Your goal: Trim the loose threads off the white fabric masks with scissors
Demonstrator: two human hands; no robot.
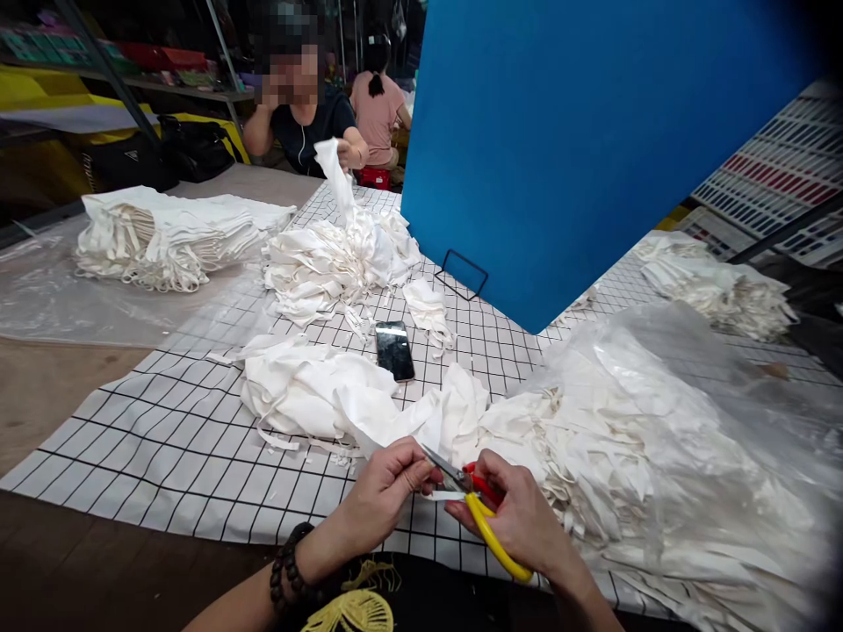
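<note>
My right hand (527, 518) grips yellow-and-red thread snips (484, 518), blades pointing left toward my left hand. My left hand (385, 491) pinches the edge of a white cloth piece (395, 421) right at the blade tips. That cloth runs up into a loose heap of white cloth (296, 386) on the black-gridded white table cover (164, 456). A dark bead bracelet sits on my left wrist.
A big clear plastic bag of white cloth pieces (659, 456) lies at the right. A black phone (394, 349) rests mid-table. More white piles (164, 237) lie beyond. A blue board (559, 149) stands upright. A person (303, 114) opposite handles white cloth.
</note>
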